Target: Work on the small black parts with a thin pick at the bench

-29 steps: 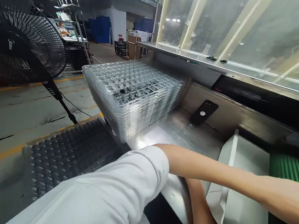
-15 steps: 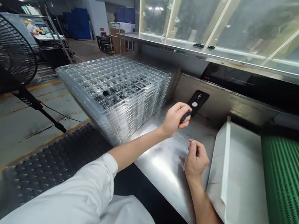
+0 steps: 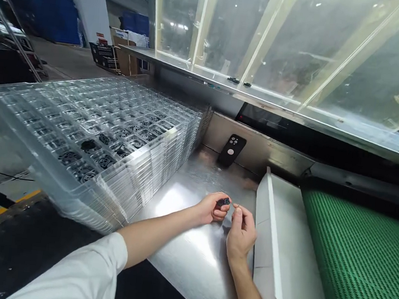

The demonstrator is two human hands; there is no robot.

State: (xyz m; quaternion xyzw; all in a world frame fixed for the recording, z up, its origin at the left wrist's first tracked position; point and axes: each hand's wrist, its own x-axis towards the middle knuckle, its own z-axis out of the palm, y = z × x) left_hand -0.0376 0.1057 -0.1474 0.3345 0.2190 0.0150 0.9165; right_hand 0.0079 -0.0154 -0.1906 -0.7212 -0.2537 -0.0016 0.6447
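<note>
My left hand [image 3: 212, 208] pinches a small black part [image 3: 223, 201] between thumb and fingers, above the steel table top [image 3: 189, 256]. My right hand [image 3: 241, 233] sits just beside it, its fingertips closed on a tiny thin piece [image 3: 235, 205] too small to identify. The hands are close together but apart. To their left rises a tall stack of clear plastic trays [image 3: 140, 181], with small round black parts [image 3: 103, 161] in some cells of the top tray. Beyond my hands, a black phone [image 3: 231, 150] with a round white spot leans against the steel back wall.
A white sheet-lined chute edge [image 3: 275, 241] runs along the table's right side, and a green textured conveyor belt [image 3: 358, 263] lies beyond it. Glass panels and a steel ledge [image 3: 206, 77] stand behind. A dark ridged mat [image 3: 35, 242] covers the floor at lower left.
My view has swung left since the earlier frames. My arms have come back from the belt, and my hands have drawn closer together over the table, away from the phone, still holding their small pieces.
</note>
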